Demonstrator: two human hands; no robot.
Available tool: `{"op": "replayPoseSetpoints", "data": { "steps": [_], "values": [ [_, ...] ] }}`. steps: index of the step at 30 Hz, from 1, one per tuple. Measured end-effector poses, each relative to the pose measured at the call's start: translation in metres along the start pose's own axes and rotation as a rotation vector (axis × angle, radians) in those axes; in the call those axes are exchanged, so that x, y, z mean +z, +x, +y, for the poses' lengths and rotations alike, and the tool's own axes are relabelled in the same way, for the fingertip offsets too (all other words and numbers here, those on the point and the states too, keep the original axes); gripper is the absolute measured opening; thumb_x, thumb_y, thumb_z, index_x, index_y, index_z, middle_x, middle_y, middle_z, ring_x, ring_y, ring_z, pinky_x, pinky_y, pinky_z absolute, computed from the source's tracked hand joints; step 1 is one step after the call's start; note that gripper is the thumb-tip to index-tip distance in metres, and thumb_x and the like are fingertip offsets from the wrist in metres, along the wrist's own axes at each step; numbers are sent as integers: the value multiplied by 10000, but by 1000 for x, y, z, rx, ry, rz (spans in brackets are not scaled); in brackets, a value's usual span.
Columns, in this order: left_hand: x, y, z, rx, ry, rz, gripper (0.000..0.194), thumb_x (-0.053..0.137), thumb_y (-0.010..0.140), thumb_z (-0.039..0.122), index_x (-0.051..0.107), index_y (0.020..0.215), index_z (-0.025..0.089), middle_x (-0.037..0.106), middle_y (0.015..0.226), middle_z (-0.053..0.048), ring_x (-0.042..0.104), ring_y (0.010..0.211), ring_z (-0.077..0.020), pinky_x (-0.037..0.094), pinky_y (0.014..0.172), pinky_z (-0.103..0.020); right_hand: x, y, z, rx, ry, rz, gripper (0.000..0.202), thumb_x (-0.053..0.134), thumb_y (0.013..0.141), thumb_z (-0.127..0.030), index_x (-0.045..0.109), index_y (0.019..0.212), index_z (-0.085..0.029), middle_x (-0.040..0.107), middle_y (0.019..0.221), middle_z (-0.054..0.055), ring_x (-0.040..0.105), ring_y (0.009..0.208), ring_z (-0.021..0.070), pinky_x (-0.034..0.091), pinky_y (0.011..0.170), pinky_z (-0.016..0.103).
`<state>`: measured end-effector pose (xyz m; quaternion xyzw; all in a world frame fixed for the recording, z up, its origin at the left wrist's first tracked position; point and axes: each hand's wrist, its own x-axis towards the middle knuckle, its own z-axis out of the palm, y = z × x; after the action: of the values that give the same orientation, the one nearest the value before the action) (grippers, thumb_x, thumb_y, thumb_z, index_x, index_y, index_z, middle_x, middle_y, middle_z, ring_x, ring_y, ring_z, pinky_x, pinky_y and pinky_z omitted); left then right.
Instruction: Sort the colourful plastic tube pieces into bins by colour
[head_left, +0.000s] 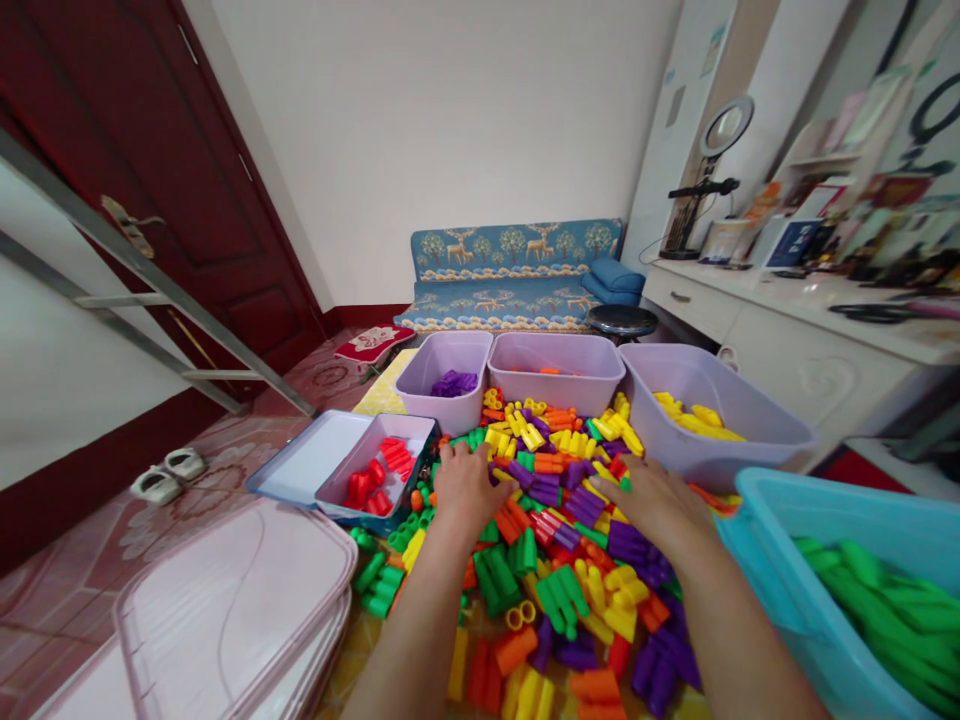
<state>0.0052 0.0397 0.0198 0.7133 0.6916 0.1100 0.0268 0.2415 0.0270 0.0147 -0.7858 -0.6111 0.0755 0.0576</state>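
A mixed pile of bullet-shaped plastic building blocks (568, 597) in green, yellow, orange, purple and red covers the tabletop in front of me. My left hand (466, 487) rests palm down over the pile's left part, its thumb apart from the fingers, beside green and yellow blocks. On the right side my right hand (664, 505) lies over purple and yellow blocks, thumb stretched toward the middle. A small green block (625, 484) shows by that thumb; it does not look gripped. What lies under both palms is hidden.
Behind the pile stand lilac bins holding purple blocks (454, 384), orange blocks (550, 371) and yellow blocks (697, 418). At left, a box (421, 430) holds red blocks, near stacked lids (240, 590). A turquoise bin (772, 560) with green blocks is at right. A ladder (150, 262) leans left.
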Motion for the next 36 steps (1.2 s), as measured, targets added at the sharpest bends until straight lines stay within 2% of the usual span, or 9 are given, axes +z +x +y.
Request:
{"op": "replayPoseSetpoints", "data": {
  "steps": [4, 7, 13, 18, 21, 24, 28, 31, 36],
  "values": [
    [8, 2, 2, 107, -90, 39, 723, 667, 665, 594, 537, 1273, 224, 625, 1082, -136, 518, 1075, -332, 442, 878, -398, 7, -2, -19, -48, 109, 27, 740, 272, 826, -711, 473, 1321, -198, 552, 1255, 213, 598, 1059, 364, 457, 824, 495],
    [13, 2, 5, 202, -229, 44, 777, 700, 645, 572, 490, 1320, 250, 611, 1152, -125, 543, 1092, -324, 452, 890, -399, 13, -6, -31, -112, 218, 23, 747, 301, 815, -722, 432, 1354, -222, 549, 1268, 198, 587, 1085, 354, 451, 840, 493],
    [24, 0, 14, 354, -497, -7, 862, 761, 624, 444, 399, 1388, 275, 559, 1295, -103, 530, 1176, -307, 433, 974, -435, 25, -7, -37, -267, 560, 46, 626, 434, 835, -600, 433, 1337, -226, 478, 1378, 121, 448, 1271, 279, 359, 1023, 455],
    [22, -2, 19, 474, -768, 19, 819, 740, 653, 260, 390, 1393, 231, 499, 1369, -98, 484, 1243, -257, 395, 1044, -402, 20, -16, -49, -439, 951, 40, 600, 549, 812, -488, 412, 1353, -266, 471, 1394, 64, 394, 1319, 214, 283, 1101, 416],
    [18, 1, 18, 456, -878, 61, 716, 673, 687, 159, 433, 1361, 189, 517, 1360, -97, 487, 1247, -231, 377, 1066, -375, 15, -21, -58, -497, 1079, 49, 621, 608, 787, -443, 410, 1352, -279, 453, 1411, 51, 403, 1312, 209, 298, 1099, 395],
    [15, 6, 12, 371, -936, 108, 599, 619, 692, 83, 522, 1274, 188, 602, 1266, -66, 565, 1154, -195, 442, 996, -324, 17, -19, -64, -511, 1157, 36, 645, 622, 784, -417, 387, 1364, -261, 445, 1415, 74, 422, 1298, 205, 339, 1072, 383],
    [15, 13, 0, 179, -784, 177, 484, 658, 723, 178, 585, 1201, 191, 700, 1054, -67, 652, 963, -199, 503, 865, -327, 23, -8, -64, -480, 1059, 114, 578, 593, 795, -372, 424, 1331, -235, 477, 1383, 97, 470, 1252, 215, 406, 1005, 389],
    [12, 15, -10, 147, -556, 183, 552, 745, 665, 274, 605, 1196, 220, 683, 1070, -82, 632, 996, -236, 479, 892, -369, 17, -3, -60, -462, 878, 142, 411, 561, 803, -344, 558, 1192, -211, 592, 1238, 91, 575, 1104, 215, 478, 881, 348],
    [-10, 8, -21, 151, -385, 152, 680, 801, 572, 283, 599, 1219, 236, 626, 1152, -94, 595, 1045, -255, 463, 904, -361, -8, -9, -51, -417, 440, -15, 201, 633, 743, -376, 677, 859, -219, 710, 825, 43, 648, 785, 214, 454, 670, 299]
  ]
}}
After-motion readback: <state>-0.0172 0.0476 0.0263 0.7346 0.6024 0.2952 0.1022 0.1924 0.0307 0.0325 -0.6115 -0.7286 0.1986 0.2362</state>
